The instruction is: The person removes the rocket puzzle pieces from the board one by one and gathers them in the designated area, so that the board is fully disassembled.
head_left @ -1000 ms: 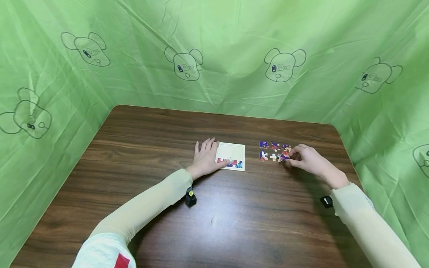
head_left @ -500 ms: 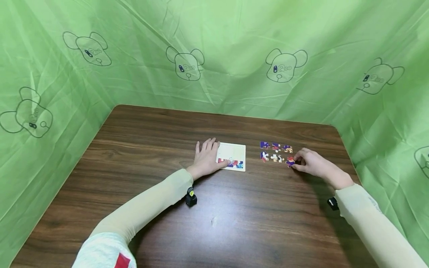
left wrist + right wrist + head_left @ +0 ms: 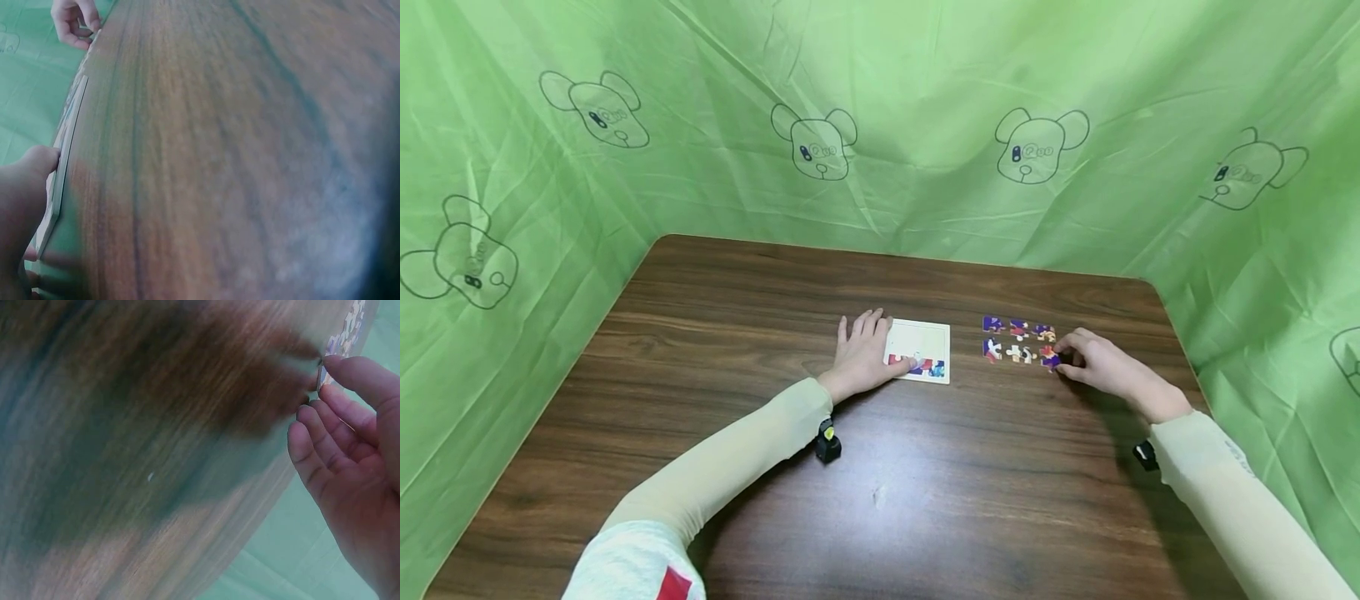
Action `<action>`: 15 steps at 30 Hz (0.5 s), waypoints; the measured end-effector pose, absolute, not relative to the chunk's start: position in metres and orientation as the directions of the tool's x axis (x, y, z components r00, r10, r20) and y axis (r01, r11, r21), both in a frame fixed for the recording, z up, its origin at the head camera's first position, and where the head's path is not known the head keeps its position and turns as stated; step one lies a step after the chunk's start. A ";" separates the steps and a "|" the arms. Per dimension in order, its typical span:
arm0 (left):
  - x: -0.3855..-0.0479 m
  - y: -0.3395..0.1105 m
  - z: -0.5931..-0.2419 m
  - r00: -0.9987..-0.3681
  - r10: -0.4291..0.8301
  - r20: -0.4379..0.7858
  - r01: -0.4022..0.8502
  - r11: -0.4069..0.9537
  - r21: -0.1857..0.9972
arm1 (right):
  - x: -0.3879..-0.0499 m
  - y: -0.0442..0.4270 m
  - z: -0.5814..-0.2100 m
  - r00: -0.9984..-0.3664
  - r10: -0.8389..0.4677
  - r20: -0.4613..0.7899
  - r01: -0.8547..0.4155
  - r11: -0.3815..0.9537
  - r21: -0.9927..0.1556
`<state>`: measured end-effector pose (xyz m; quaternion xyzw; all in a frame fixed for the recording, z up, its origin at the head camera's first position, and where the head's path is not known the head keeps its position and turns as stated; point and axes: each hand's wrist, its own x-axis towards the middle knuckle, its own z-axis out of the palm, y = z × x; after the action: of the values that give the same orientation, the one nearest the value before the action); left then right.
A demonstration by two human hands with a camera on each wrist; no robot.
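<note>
In the head view my left hand [image 3: 863,354] lies spread at the left side of a small white puzzle tray [image 3: 917,325], its thumb on the joined colourful pieces along the tray's near edge. The left wrist view shows that thumb [image 3: 40,161] against the tray's edge. To the right, my right hand [image 3: 1101,367] pinches a red and purple jigsaw piece [image 3: 1049,359] by its right side, low at the tabletop. Up close in the right wrist view, thumb and index finger meet at the piece [image 3: 321,376]. Several loose jigsaw pieces [image 3: 1019,353] lie in two rows beside it.
Everything rests on a dark wood-grain table [image 3: 880,492]. Green cloth [image 3: 917,100] printed with bear faces hangs along its back and sides. A glare patch lies on the near middle of the tabletop.
My right hand has shifted slightly right, drawing the red and purple piece away from the others; the piece has then turned a little at the row's end. My left hand stays put.
</note>
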<state>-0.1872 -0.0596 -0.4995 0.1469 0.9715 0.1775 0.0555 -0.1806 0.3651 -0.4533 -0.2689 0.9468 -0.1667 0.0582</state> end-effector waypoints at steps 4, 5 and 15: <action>-0.187 -0.060 -0.500 -0.951 0.306 -0.047 0.269 0.892 0.363 | -0.181 0.365 -0.455 -0.851 -0.525 -0.014 -0.491 0.804 -0.335; -0.188 -0.060 -0.500 -0.951 0.306 -0.044 0.270 0.892 0.363 | -0.181 0.365 -0.455 -0.851 -0.525 -0.012 -0.492 0.805 -0.331; -0.186 -0.060 -0.500 -0.953 0.300 -0.044 0.265 0.894 0.361 | -0.178 0.364 -0.451 -0.858 -0.513 0.030 -0.493 0.804 -0.334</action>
<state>-0.1864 -0.0599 -0.4997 0.1454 0.9719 0.1785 0.0493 -0.1783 0.3641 -0.4507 -0.2649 0.9492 -0.1672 0.0308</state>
